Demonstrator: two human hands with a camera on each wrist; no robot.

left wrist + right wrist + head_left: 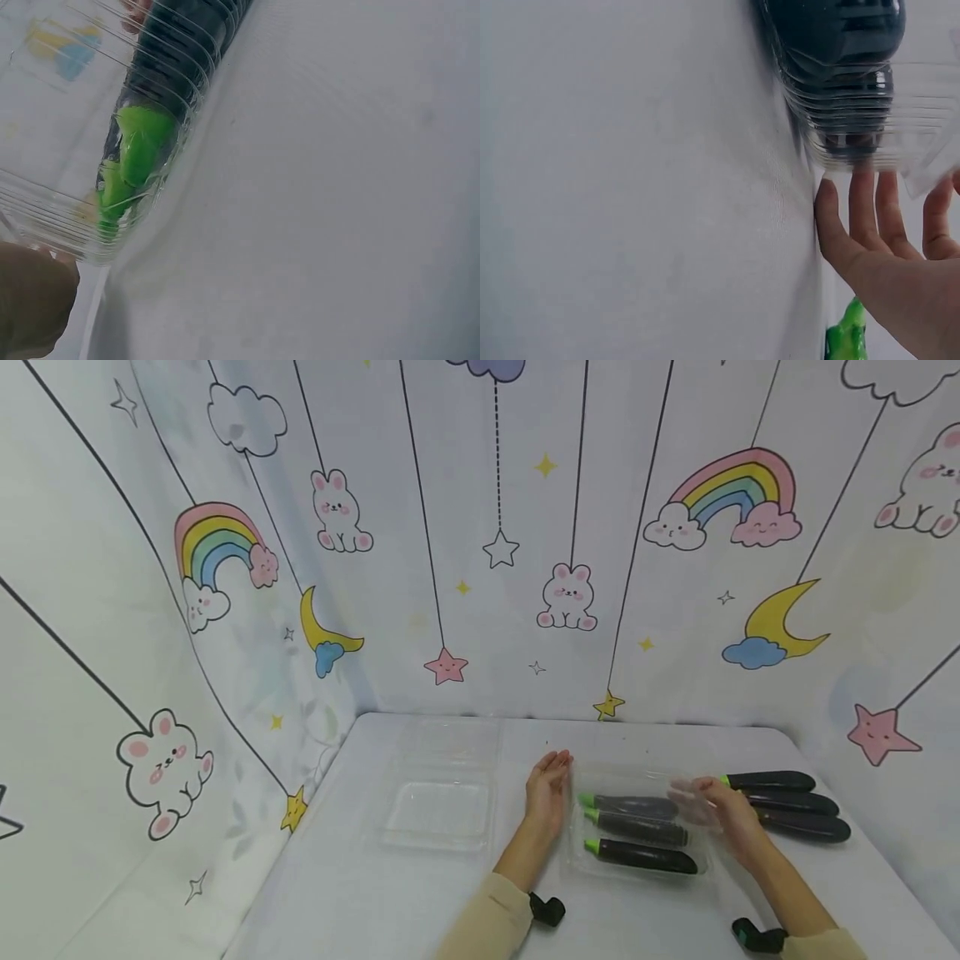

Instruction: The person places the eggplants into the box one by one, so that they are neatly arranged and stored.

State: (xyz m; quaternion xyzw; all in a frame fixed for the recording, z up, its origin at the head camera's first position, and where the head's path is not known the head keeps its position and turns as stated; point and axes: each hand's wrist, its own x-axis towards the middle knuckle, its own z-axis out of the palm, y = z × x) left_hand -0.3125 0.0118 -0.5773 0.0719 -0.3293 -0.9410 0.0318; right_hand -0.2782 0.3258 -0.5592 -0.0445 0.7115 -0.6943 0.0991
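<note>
In the head view, a clear plastic box [645,864] holds three dark, long eggplants with bright green stem ends; the nearest is one eggplant [645,857]. My left hand [548,793] lies along the box's left side with its fingers fairly straight. At the opposite end, my right hand [731,818] has its fingers against the box, partly seen through the clear plastic. The right wrist view shows the fingertips of my right hand [885,247] at the box's ribbed end. In the left wrist view, green stems [142,142] show through the ribbed wall.
Several more eggplants [802,827] lie to the right of my right hand. A second clear box [438,818], with its lid open, stands to the left on the white table [337,893]. A patterned curtain [420,527] hangs behind.
</note>
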